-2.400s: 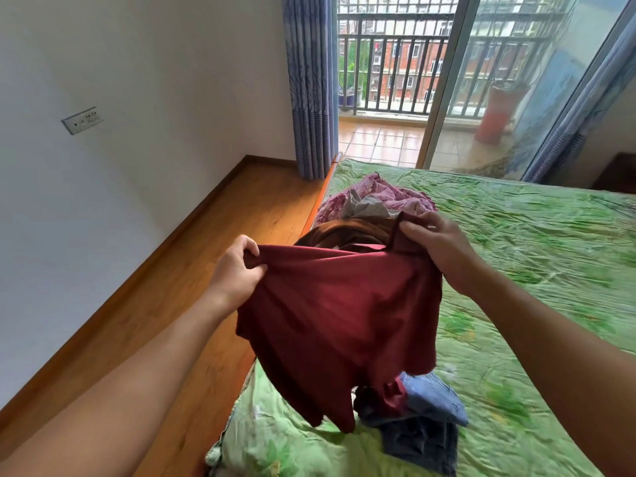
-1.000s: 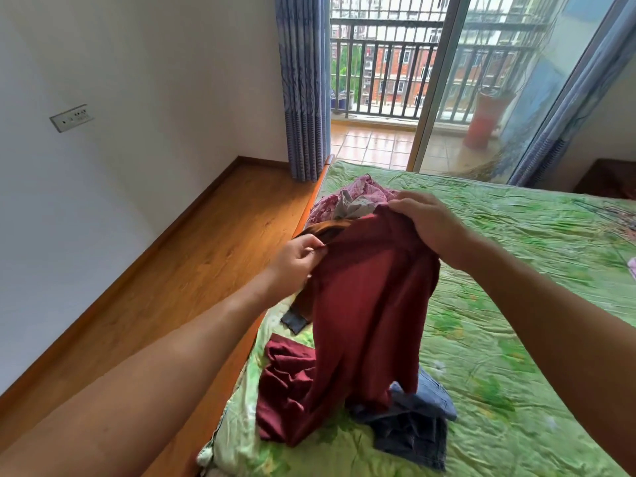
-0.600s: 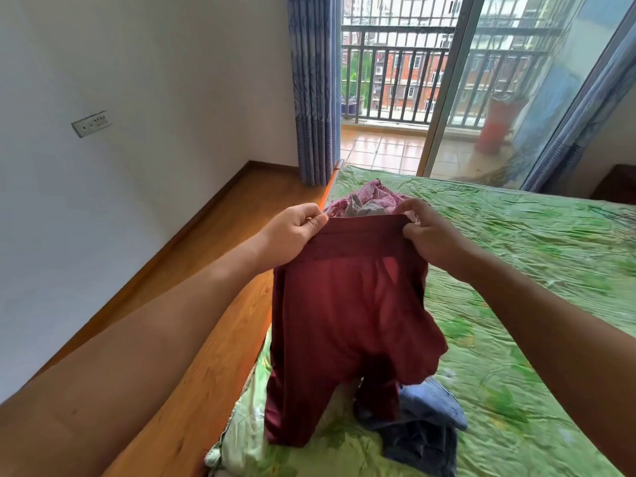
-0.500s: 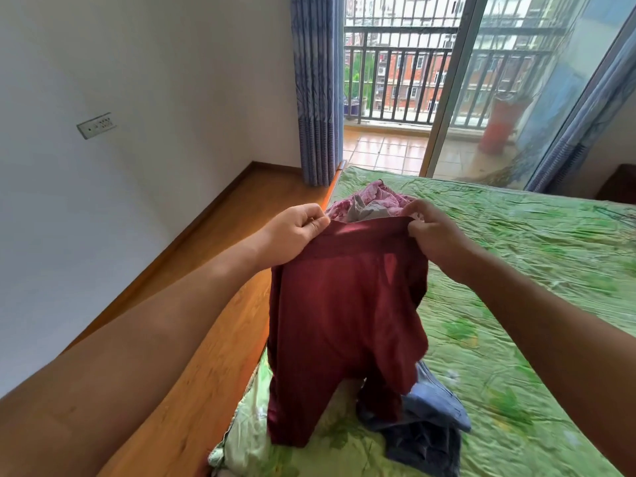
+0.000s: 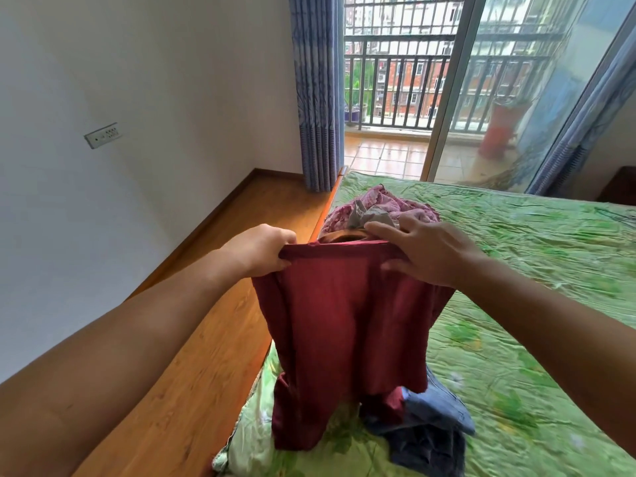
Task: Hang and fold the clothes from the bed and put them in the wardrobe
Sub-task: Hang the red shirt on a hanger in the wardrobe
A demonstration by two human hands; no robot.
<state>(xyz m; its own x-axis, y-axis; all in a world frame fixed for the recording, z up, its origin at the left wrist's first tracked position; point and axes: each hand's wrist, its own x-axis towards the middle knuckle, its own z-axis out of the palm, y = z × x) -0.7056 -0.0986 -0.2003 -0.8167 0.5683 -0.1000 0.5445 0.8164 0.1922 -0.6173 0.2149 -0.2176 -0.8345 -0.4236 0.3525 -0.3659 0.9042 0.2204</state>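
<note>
While it hangs from both hands above the near corner of the bed, the dark red garment (image 5: pixel 340 325) falls in soft, matte folds, its top hem pulled into a straight band and its two lower ends slumping onto the sheet. The left hand (image 5: pixel 261 251) grips the left end of that hem, its fingers (image 5: pixel 285 241) curled tightly over the cloth. The right hand (image 5: pixel 430 254) pinches the right end: its fingers lie slightly spread over the far side of the hem and the thumb presses the front.

Just beside the garment's lower ends lies a crumpled heap of blue denim (image 5: pixel 433 432), thick and faded. Behind the hem sits a loose pile of clothes: a brown piece (image 5: pixel 344 235), a creased grey one (image 5: pixel 373 215) and a mauve patterned fabric (image 5: pixel 389 204), thin and wrinkled.

The bed (image 5: pixel 533 256) wears a glossy green sheet with a leafy print, rumpled all over, and has an orange wooden side rail. To the left runs a smooth wood-plank floor (image 5: pixel 220 304) and a plain white wall with a rectangular socket plate (image 5: pixel 103 135). Beyond hang pleated blue curtains (image 5: pixel 316 98), a sliding glass door (image 5: pixel 509 80) and a balcony with dark metal railing (image 5: pixel 389 84).
</note>
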